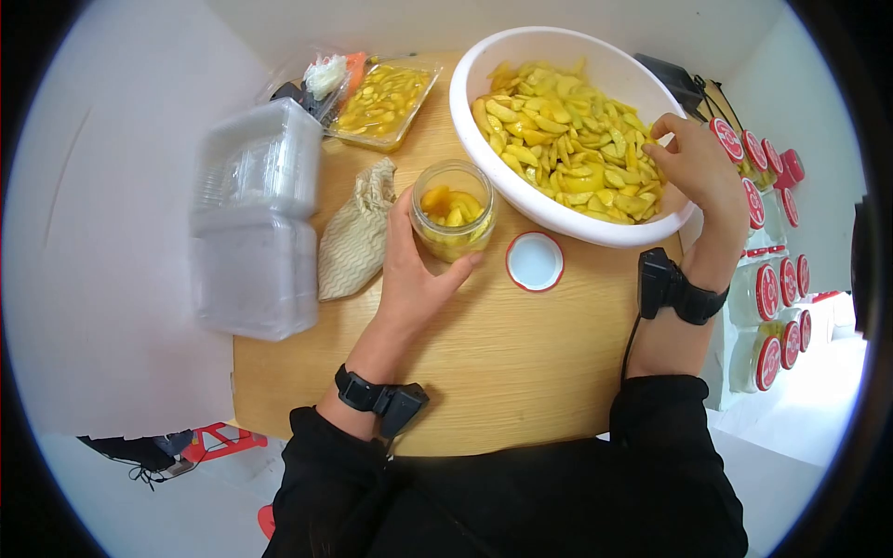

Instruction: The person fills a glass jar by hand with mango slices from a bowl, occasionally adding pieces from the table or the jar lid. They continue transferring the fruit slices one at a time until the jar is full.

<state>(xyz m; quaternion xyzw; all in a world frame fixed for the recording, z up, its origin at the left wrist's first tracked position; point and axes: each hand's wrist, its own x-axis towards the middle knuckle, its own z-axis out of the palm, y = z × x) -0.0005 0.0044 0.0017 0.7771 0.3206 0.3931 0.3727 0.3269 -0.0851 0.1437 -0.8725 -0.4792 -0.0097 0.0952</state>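
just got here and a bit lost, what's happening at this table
A person has their left hand around an open glass jar partly filled with yellow slices. Their right hand is at the right side of a big white basin heaped with similar yellow slices. The jar's likely lid, red-rimmed, lies on the table between jar and basin.

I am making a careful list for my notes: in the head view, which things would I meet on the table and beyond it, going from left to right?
Clear plastic boxes, cloth pouch, open glass jar with yellow slices, red-rimmed lid, red-lidded jars.
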